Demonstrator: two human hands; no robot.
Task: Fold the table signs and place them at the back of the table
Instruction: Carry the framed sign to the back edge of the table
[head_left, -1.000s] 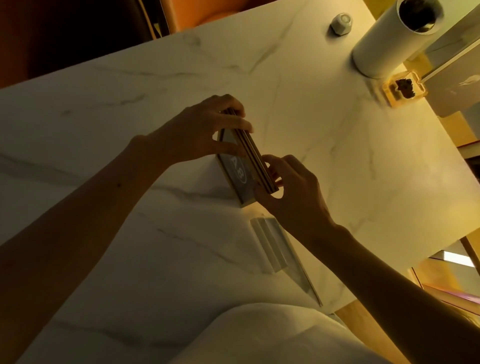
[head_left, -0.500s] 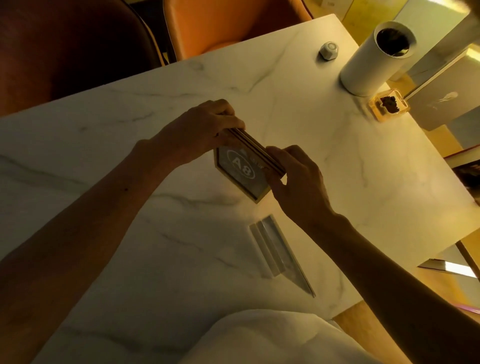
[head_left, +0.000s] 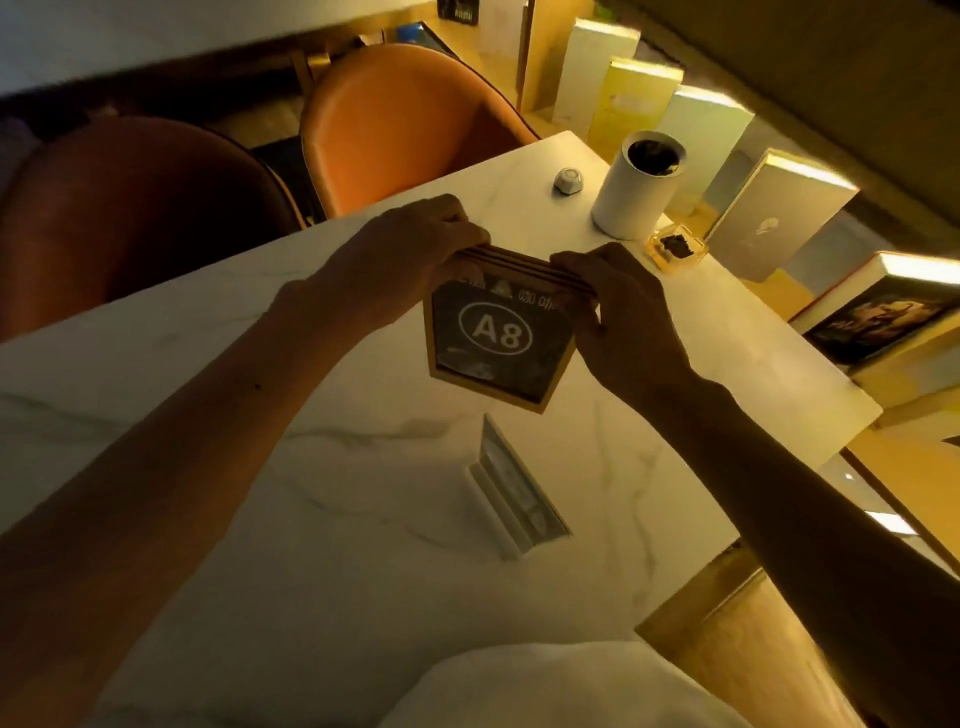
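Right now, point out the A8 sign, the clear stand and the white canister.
A8 sign (head_left: 496, 335): head view, on its dark printed face.
Clear stand (head_left: 511, 496): head view, on its slanted panel.
White canister (head_left: 631, 200): head view, on its side wall.

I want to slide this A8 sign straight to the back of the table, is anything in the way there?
Nothing visible blocks it. Both hands, left hand and right hand, hold the sign, and the table behind it is bare. The small knob, white cylinder and yellow box sit off to the right.
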